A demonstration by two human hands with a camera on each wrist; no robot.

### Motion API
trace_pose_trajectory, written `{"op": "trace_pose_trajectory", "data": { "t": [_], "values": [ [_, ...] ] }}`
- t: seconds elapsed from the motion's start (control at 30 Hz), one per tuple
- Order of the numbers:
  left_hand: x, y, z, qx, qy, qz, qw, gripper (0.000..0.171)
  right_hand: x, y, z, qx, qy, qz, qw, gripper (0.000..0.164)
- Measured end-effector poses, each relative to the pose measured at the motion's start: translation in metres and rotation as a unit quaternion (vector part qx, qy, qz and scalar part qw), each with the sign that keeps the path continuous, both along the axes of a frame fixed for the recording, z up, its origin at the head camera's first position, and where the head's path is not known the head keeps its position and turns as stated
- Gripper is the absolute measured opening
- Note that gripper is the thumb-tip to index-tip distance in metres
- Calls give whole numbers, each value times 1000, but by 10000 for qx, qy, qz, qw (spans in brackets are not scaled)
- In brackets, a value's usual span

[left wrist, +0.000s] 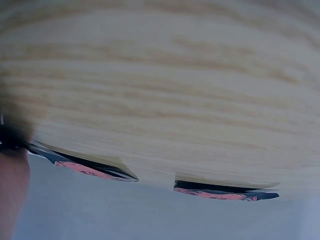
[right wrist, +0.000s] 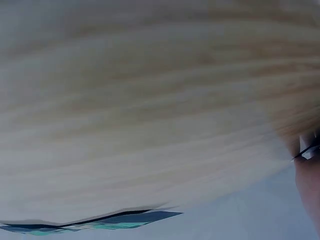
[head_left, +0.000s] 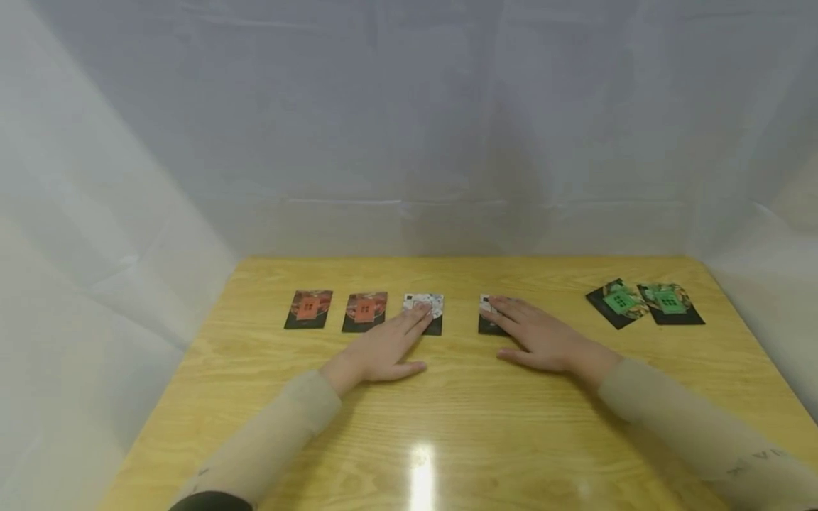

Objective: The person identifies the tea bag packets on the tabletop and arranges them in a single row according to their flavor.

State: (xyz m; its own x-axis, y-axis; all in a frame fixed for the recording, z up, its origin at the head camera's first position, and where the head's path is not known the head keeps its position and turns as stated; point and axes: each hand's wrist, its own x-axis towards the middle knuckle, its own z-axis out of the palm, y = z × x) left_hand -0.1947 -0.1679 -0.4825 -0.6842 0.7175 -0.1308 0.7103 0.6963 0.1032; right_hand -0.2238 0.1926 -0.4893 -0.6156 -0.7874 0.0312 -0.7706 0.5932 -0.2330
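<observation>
My left hand [head_left: 386, 349] lies with straight fingers over a white-and-black flat packet [head_left: 437, 306], covering its middle. Opposite it, the right hand [head_left: 540, 337] rests its extended fingers on a second white-and-black packet [head_left: 488, 326], hiding most of that one's right side. A gap of bare wood separates the two packets. To the left of the left hand are two red-and-black packets, one nearer [head_left: 365, 311] and one farther out [head_left: 309, 309]. In the left wrist view, a red packet [left wrist: 90, 170] lies beside the hand's edge [left wrist: 12, 195].
At the table's right, two green-and-black packets lie close together, a tilted one [head_left: 617, 303] and a straighter one [head_left: 671, 305]. The wooden table [head_left: 383, 426] meets a pale hanging sheet [head_left: 409, 142] at the back and sides.
</observation>
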Motion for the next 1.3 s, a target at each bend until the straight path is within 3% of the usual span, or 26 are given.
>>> {"op": "trace_pose_trajectory", "data": {
  "t": [0.33, 0.9, 1.3],
  "values": [
    [-1, 0, -2, -38, 36, -5, 10000, 91, -6, -16, -3, 150, -65, 134, 9998, 80],
    [0, 1, -1, 67, 74, -90, 9999, 91, -2, -32, 4, 310, -111, 97, 9994, 78],
    [0, 1, -3, -15, 60, 24, 10000, 91, -2, -39, 8, 263, -136, 98, 9995, 75]
  ]
}}
